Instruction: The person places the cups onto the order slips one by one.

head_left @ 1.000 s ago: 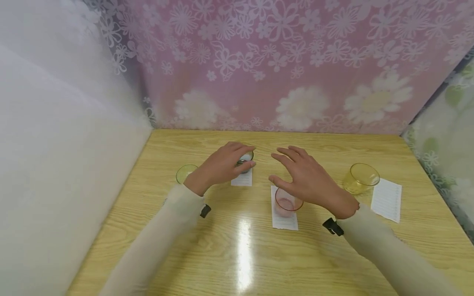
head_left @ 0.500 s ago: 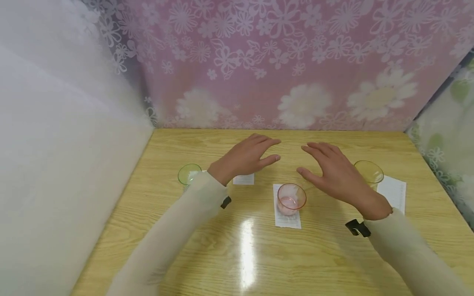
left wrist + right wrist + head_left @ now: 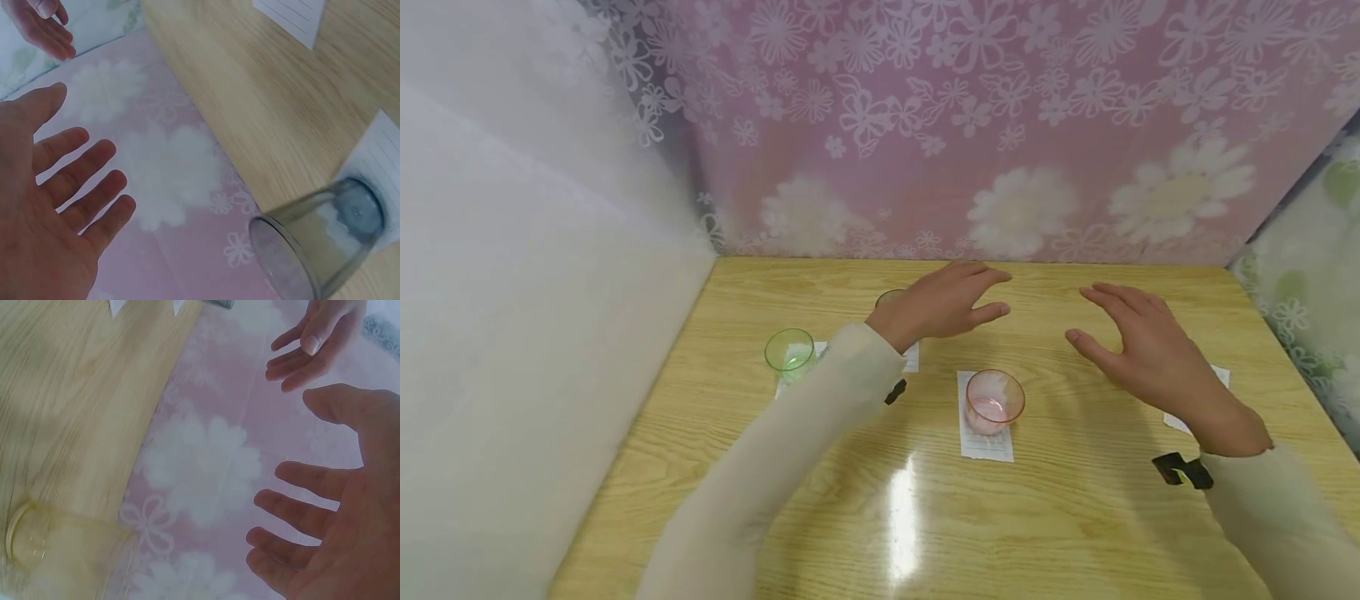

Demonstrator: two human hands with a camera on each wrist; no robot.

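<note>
My left hand (image 3: 943, 302) hovers over the table's far half, fingers spread and holding nothing. Partly behind its wrist stands a grey-tinted glass (image 3: 312, 234), whose base overlaps a lined paper slip (image 3: 381, 162) in the left wrist view. Over the right side my right hand (image 3: 1150, 354) is also raised, fingers apart and nothing in them. A yellow glass (image 3: 69, 550) shows in the right wrist view; in the head view that hand and forearm hide it. Between the hands and nearer me, a pink glass (image 3: 994, 404) stands on a lined slip (image 3: 987, 450).
A green glass (image 3: 790, 357) stands at the left on a paper slip (image 3: 821, 347), partly behind my left sleeve. Another slip (image 3: 1221, 375) shows past my right hand. A pink floral cloth (image 3: 850, 167) rises along the back edge of the wooden table (image 3: 820, 517).
Both hands have swept rightward above the table. The left has moved off the grey glass, and the right has passed from the pink glass to in front of the yellow one. The glasses stay put.
</note>
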